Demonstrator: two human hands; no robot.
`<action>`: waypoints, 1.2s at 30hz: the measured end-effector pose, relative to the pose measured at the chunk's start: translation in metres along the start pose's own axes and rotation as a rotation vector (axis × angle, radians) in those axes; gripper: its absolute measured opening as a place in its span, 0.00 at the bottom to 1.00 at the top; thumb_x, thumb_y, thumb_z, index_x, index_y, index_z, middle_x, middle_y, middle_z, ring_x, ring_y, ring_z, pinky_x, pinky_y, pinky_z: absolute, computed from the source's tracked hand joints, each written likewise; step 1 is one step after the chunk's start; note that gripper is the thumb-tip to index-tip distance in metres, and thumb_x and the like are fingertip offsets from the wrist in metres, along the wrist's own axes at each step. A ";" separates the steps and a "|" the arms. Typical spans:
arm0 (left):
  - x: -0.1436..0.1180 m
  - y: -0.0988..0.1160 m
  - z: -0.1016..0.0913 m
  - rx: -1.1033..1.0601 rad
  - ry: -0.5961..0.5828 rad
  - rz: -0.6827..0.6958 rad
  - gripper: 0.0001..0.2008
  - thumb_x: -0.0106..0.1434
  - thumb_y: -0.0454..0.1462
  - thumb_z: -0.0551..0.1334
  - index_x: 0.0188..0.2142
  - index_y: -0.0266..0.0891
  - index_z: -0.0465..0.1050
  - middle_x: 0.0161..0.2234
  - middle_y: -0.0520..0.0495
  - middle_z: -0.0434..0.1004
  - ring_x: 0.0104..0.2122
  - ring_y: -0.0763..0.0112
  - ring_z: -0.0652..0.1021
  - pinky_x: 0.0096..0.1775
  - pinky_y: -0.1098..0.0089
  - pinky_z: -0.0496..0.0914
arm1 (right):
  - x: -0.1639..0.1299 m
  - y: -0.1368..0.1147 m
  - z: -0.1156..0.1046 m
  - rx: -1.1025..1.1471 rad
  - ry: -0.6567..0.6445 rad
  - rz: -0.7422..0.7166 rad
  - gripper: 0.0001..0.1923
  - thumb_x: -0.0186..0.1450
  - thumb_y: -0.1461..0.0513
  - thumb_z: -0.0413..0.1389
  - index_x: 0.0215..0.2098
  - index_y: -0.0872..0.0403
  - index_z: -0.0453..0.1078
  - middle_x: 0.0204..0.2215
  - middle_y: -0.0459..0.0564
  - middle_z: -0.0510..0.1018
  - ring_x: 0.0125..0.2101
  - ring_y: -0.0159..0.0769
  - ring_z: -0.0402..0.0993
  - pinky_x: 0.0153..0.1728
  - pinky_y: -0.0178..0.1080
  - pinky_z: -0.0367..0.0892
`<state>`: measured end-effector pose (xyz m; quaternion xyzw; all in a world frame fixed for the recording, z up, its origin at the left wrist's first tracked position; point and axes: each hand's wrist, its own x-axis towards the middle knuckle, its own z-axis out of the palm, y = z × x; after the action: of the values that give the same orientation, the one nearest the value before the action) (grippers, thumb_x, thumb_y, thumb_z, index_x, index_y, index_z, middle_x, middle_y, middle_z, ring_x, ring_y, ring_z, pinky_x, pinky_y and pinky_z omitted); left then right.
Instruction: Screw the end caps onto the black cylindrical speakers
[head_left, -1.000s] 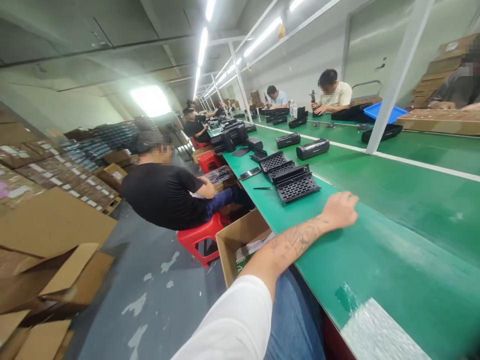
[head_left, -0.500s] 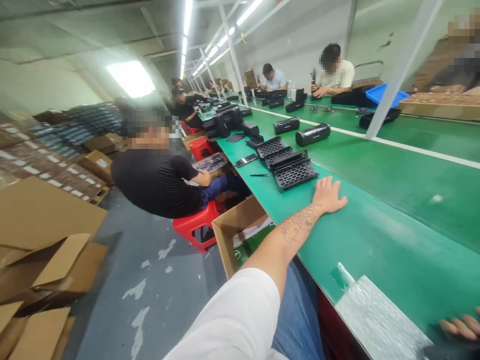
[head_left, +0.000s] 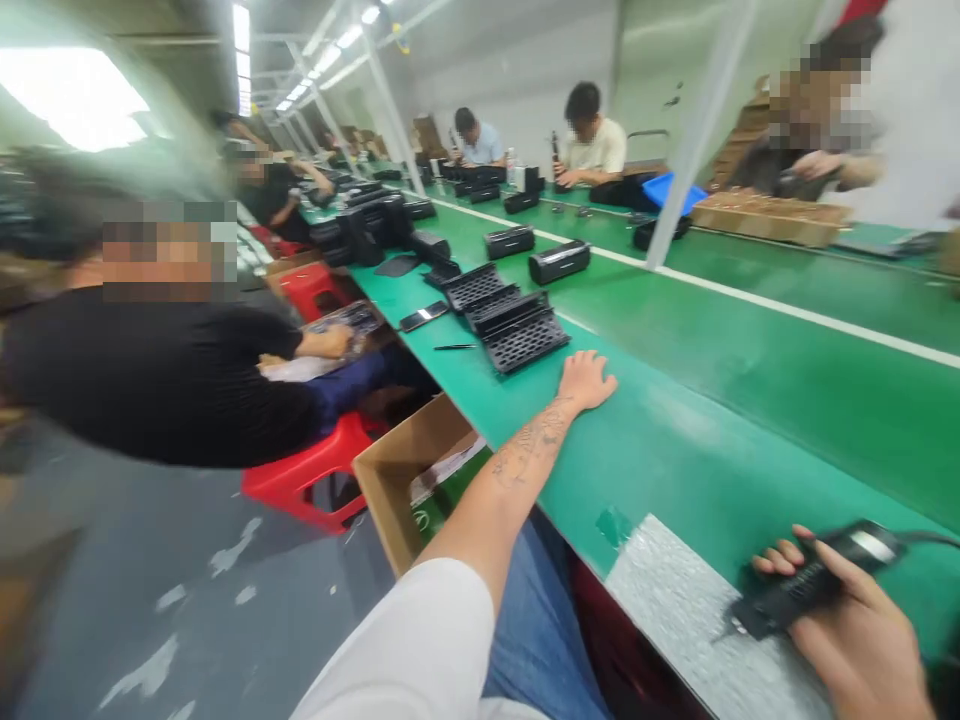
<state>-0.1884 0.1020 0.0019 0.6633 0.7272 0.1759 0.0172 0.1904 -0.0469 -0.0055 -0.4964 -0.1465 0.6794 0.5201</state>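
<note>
My left hand (head_left: 589,380) lies palm down on the green table (head_left: 675,440), fingers spread, holding nothing. Just beyond it sit black perforated plastic housings (head_left: 526,335), close to my fingers but not gripped. In my right hand (head_left: 862,630), at the lower right, is a black corded electric screwdriver (head_left: 817,585). Its thin bit points left, over a silvery-white sheet (head_left: 667,565) at the table's near edge. The cord leaves the tool's back end toward the right.
A phone (head_left: 424,316) and a thin black pen-like tool (head_left: 454,347) lie near the housings. Black cylindrical units (head_left: 559,262) stand farther back. An open cardboard box (head_left: 382,490) is below the edge. A co-worker (head_left: 150,370) sits at left; others work across the table.
The view has swung right, so the scene shifts left. My right hand, barely visible before, is now in view with the screwdriver. My left hand still rests on the table.
</note>
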 end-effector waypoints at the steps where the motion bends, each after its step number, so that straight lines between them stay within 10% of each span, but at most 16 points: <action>1: 0.001 -0.002 0.001 -0.017 -0.003 -0.002 0.23 0.74 0.48 0.66 0.63 0.40 0.74 0.68 0.38 0.71 0.67 0.49 0.71 0.68 0.42 0.67 | -0.007 -0.002 0.009 0.008 0.021 0.016 0.15 0.52 0.57 0.71 0.37 0.46 0.77 0.27 0.45 0.69 0.24 0.35 0.69 0.23 0.45 0.78; 36: 0.022 -0.022 0.021 -0.042 0.030 0.013 0.23 0.71 0.46 0.55 0.58 0.39 0.77 0.69 0.39 0.72 0.70 0.52 0.68 0.73 0.51 0.59 | -0.004 -0.005 0.019 0.249 -0.091 0.065 0.12 0.59 0.62 0.66 0.41 0.50 0.74 0.24 0.44 0.76 0.23 0.35 0.72 0.26 0.39 0.75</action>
<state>-0.2068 0.1270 -0.0192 0.6648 0.7192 0.2011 0.0191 0.1769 -0.0424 0.0091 -0.4011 -0.0680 0.7307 0.5483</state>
